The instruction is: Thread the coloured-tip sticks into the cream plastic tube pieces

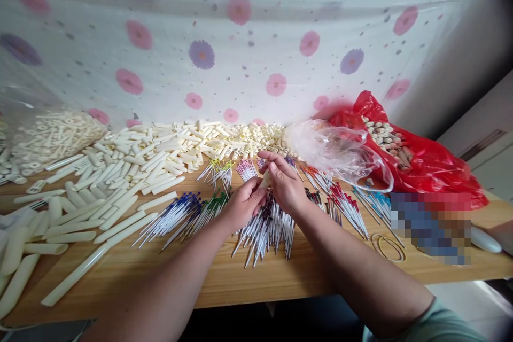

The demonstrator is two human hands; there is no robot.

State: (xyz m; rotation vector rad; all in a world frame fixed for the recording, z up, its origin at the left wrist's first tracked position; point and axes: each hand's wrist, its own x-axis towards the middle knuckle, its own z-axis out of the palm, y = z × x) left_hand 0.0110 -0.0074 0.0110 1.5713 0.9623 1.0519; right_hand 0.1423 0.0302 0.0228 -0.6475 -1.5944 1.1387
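Observation:
Both my hands meet over the middle of the wooden table point(224, 286). Between them is a short cream plastic piece point(265, 179). My left hand point(245, 202) has its fingers closed round the lower end of that piece. My right hand point(284, 181) holds its upper part, with the fingers partly hiding it. Just below the hands lies a bundle of white refills with dark tips point(266, 230). Blue-tipped refills point(174, 214) and green-tipped refills point(210, 211) are to the left, red-tipped refills point(348, 208) to the right.
Cream tubes point(116, 171) are heaped along the left and back. A clear bag of small parts point(56, 136) stands at the far left. On the right are a crumpled clear bag point(336, 152), a red bag point(444, 171) with cream parts, and rubber bands point(388, 247).

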